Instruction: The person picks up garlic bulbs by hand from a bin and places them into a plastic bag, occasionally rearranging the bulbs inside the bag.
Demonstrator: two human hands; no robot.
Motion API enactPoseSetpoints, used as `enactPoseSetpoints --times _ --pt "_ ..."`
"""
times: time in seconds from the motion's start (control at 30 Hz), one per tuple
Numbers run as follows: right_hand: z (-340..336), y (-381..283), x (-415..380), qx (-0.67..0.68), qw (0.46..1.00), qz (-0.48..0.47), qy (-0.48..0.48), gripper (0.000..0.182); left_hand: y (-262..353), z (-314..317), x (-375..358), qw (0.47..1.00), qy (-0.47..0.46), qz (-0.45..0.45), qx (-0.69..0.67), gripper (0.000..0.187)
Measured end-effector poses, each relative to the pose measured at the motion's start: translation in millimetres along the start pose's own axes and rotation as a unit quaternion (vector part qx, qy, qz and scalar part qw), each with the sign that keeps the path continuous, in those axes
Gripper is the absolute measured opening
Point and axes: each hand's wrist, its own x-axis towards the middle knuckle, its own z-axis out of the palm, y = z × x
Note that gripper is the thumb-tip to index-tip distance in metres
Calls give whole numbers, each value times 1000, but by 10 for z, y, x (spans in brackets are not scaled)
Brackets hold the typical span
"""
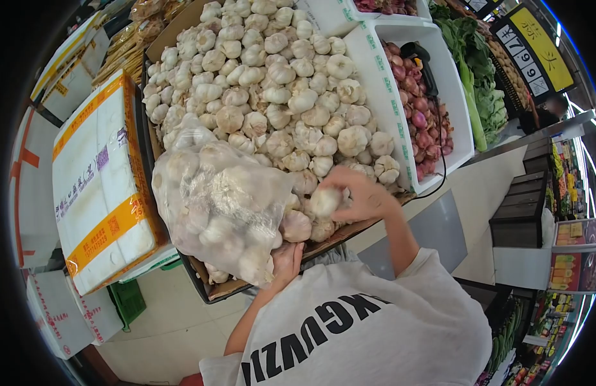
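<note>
We are pinching garlic bulb (pixel 325 202) in right hand (pixel 363 195), below frame centre; left hand (pixel 287 264) meeting edge of bag (pixel 230 190), closure hidden, likely steadying it; garlic heap (pixel 279 77) seemingly bearing weight.

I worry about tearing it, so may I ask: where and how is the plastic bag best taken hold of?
Probably from the near side, low, supporting the underside of the plastic bag. It looks full and bulging, its plastic thin and wrinkled, and it slumps over the near left part of the garlic pile, so pinching one spot might tear it.
</note>
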Motion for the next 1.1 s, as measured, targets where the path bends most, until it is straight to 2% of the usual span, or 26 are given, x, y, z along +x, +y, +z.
enactPoseSetpoints --times 0.03,0.1,0.2,0.23,0.3,0.33,0.4,0.47,0.53,0.57,0.63,0.67,0.8,0.87,0.97,1.0,1.07,1.1 --pt "-120 9 19 -7 999 3 45 45 -17 22 -10 1000 0 0 -1 17" --pt "-305 -2 58 -28 986 36 160 46 -68 84 -19 997 64 47 8 18" --pt "-471 155 211 -110 929 84 342 41 -78 92 8 989 107 98 -7 17" --pt "-457 222 268 -110 929 84 342 41 -57 77 1 989 107 98 -7 17" --pt "-356 294 405 -135 866 11 481 35 8 40 -22 997 74 31 -9 15" --pt "-289 274 418 -133 868 10 479 35 -7 55 -24 997 76 28 -8 15" --pt "-77 181 355 -271 852 -12 447 27 -54 89 -33 996 81 37 1 16" --pt "140 58 246 -27 938 25 345 24 -18 65 -3 993 104 54 15 16" --pt "241 -62 167 -19 983 -11 180 23 -1 53 -8 989 124 74 25 17" --pt "258 -116 147 -19 984 -8 180 23 2 55 -20 992 120 48 -11 18" --pt "270 -191 131 -53 998 19 -8 27 10 53 -24 992 114 24 -49 19" --pt "309 -136 127 -71 997 0 -40 33 10 41 -26 993 105 19 -46 19" --pt "410 -135 107 -23 997 -33 -63 35 43 -8 10 994 99 32 -41 20" --pt "401 -205 90 -99 989 -36 -101 45 50 -21 20 993 105 38 -32 21" --pt "512 -209 16 -155 982 -58 -92 53 24 -15 16 993 107 46 -25 22" --pt "566 -206 -17 -155 982 -56 -92 53 14 -10 9 993 104 47 -25 22" --pt "670 -207 -80 -140 986 17 -89 58 19 -14 13 992 105 59 -31 23" --pt "686 -213 -94 -140 986 16 -90 58 22 -20 28 991 110 71 -35 23"
